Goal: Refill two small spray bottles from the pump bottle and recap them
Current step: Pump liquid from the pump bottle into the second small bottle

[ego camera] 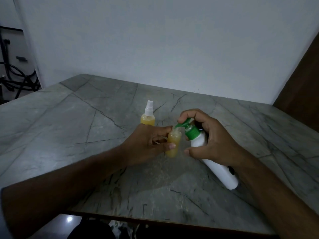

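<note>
My left hand (146,144) grips an uncapped small spray bottle (173,144) filled nearly to the neck with yellow liquid, upright at the table's middle. My right hand (212,144) holds a white pump bottle (215,163) with a green pump head (189,130), tilted left. Its forefinger lies on the pump top, and the green nozzle tip sits right at the small bottle's open mouth. A second small spray bottle (148,116) with yellow liquid and a white sprayer top stands just behind my left hand.
The grey marble table (69,126) stretches wide to the left and right of the bottles. A white wall rises behind it, a brown wooden panel (300,94) stands at the far right, and dark cables (15,80) hang at the far left.
</note>
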